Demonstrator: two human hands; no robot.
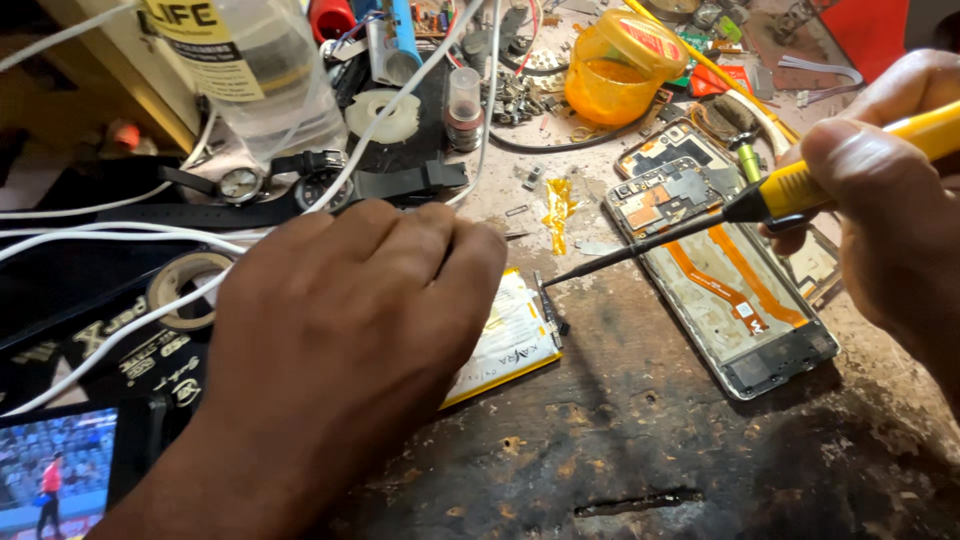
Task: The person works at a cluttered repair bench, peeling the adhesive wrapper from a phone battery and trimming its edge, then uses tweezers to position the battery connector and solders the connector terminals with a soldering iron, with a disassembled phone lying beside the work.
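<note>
My left hand (345, 330) lies flat, palm down, on a white and yellow phone battery (515, 340), covering most of it. My right hand (885, 205) grips a yellow-handled soldering iron (790, 190) whose dark tip reaches left and touches the battery's connector strip (548, 298). Behind the iron lies an opened phone frame (725, 285) with orange flex cables and a bare circuit board at its top end.
A worn dark bench top (640, 440) carries the work. At the back stand an orange tub of flux (615, 70), a clear bottle (265, 70), a small vial (463, 105), wristwatches (250, 183) and white cables (110, 235). A tape roll (185, 290) and a lit screen (55, 475) sit at left.
</note>
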